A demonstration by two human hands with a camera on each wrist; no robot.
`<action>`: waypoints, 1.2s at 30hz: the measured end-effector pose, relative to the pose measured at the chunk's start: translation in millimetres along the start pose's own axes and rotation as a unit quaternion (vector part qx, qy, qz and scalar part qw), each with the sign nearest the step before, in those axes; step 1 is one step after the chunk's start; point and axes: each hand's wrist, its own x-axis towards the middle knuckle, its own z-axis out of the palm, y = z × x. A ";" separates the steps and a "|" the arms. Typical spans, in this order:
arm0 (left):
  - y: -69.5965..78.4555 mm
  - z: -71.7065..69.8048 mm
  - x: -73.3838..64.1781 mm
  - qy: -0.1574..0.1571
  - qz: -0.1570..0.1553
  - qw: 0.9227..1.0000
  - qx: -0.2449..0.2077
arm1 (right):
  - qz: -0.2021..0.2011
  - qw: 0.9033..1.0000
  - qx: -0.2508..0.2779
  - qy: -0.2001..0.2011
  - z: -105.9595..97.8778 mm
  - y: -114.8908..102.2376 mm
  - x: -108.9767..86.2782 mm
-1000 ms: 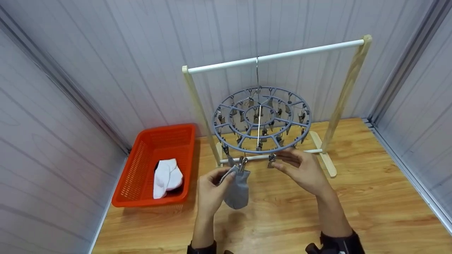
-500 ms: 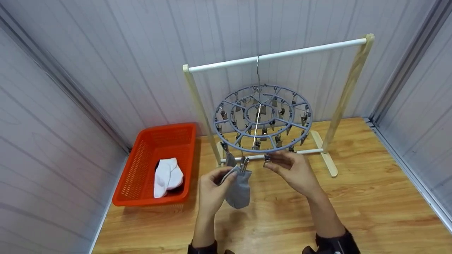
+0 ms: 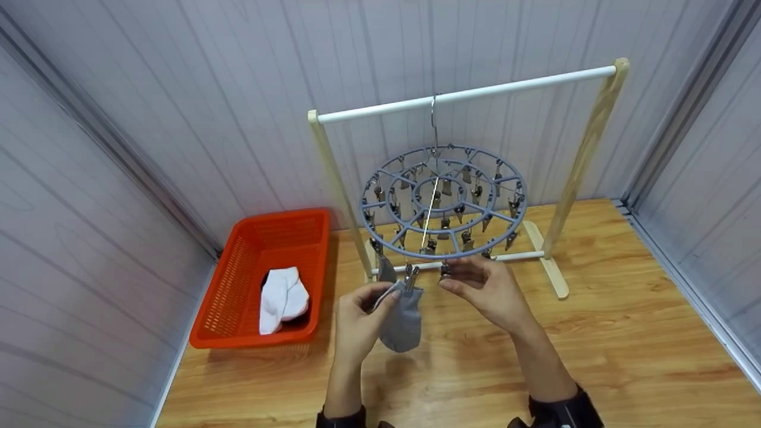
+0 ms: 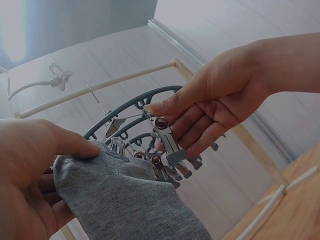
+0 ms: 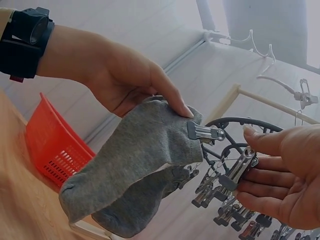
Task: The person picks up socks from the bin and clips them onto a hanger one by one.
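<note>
Fingers of left hand (image 3: 357, 324) pinch a gray sock (image 3: 401, 327) by its cuff; one metal clip (image 5: 200, 131) already grips that cuff. Right hand (image 3: 490, 294) holds a second clip (image 5: 234, 175) between thumb and fingers, near the sock but apart from it. Sock hangs below the front of a round hanger (image 3: 443, 256), another gray sock (image 5: 135, 205) just behind. Hanger hooks over a white bar (image 3: 505, 88). Red basket (image 3: 255, 343) at left holds white fabric (image 3: 285, 297).

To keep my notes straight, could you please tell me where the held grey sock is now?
In the head view, the grey sock is below centre, under the front of the round hanger, with the left hand pinching its cuff from the left side.
</note>
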 end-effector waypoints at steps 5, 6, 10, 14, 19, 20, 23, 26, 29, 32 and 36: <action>0.4 0.3 0.0 -0.003 -0.002 1.000 0.002 | -0.010 1.000 0.002 0.001 0.6 1.1 -0.5; 0.5 0.3 -0.1 -0.004 -0.001 1.000 0.002 | -0.015 1.000 0.004 0.000 0.4 1.5 -0.7; -1.1 0.2 0.4 -0.007 0.003 1.000 0.001 | -0.034 0.999 0.012 -0.005 -0.1 2.6 -0.8; -1.9 -0.3 0.8 -0.009 -0.002 1.000 0.005 | -0.037 0.999 0.013 -0.004 -0.3 2.3 -0.5; -2.6 -1.2 1.3 -0.019 -0.016 1.000 0.017 | -0.031 0.999 0.016 -0.008 -0.9 1.7 0.0; -2.8 -1.5 1.5 -0.022 -0.020 0.999 0.019 | -0.030 0.999 0.016 -0.009 -1.0 1.7 0.0; -3.4 -2.6 2.0 -0.037 -0.031 0.999 0.026 | -0.029 0.999 0.014 -0.010 -1.3 1.3 -0.1; -4.5 -3.8 2.7 -0.050 -0.043 0.997 0.030 | -0.029 0.999 0.011 -0.011 -1.4 0.5 -0.4; -5.6 -4.5 3.4 -0.058 -0.054 0.996 0.036 | -0.026 1.000 0.012 -0.010 -1.4 -0.5 -0.6; -7.4 -4.8 4.1 -0.061 -0.060 0.995 0.043 | -0.026 1.000 0.013 -0.012 -1.4 -0.6 -0.6; -10.9 -5.3 4.7 -0.067 -0.065 0.995 0.047 | -0.030 0.999 0.013 -0.013 -1.3 0.5 -0.4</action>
